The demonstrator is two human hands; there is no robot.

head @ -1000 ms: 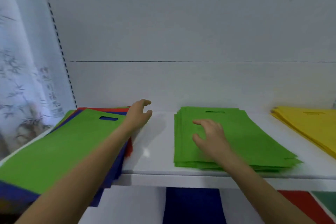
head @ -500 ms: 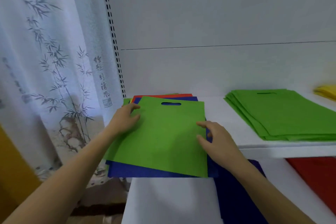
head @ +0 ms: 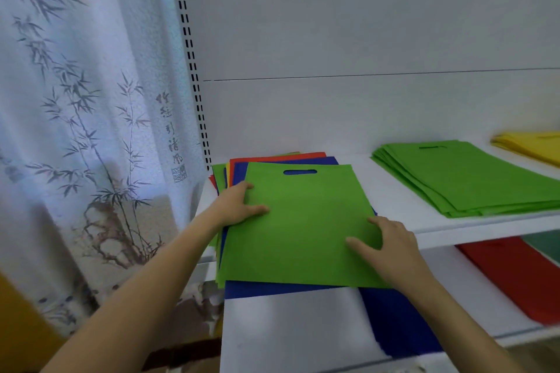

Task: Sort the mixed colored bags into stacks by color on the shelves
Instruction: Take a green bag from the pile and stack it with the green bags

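A: So, where is the top green bag (head: 303,227) lying?

B: It is lying flat on the very top of the mixed pile (head: 272,289), its handle slot pointing away from the person. Blue, red, yellow and green edges are peeking out from under it.

A: And what are the hands doing?

B: The left hand (head: 239,206) is grasping the bag at the pile's left edge, thumb lying on top. The right hand (head: 391,248) is grasping it at the pile's right edge, thumb pressing down on the green face and fingers curling at the rim.

A: Where is the pile sitting?

B: It is resting on the upper shelf (head: 391,191), with its near end hanging out over the shelf's front edge.

A: What is lying around the pile?

B: To its right, well apart, the green stack (head: 472,179) is sitting on the same shelf. Farther right of the pile, the yellow stack (head: 530,145) is showing at the frame's edge. Below the pile, a blue bag (head: 394,321) is lying on the lower shelf (head: 288,327), and red bags (head: 515,275) are lying below and to the right. A bamboo-printed curtain (head: 75,100) is hanging to the pile's left.
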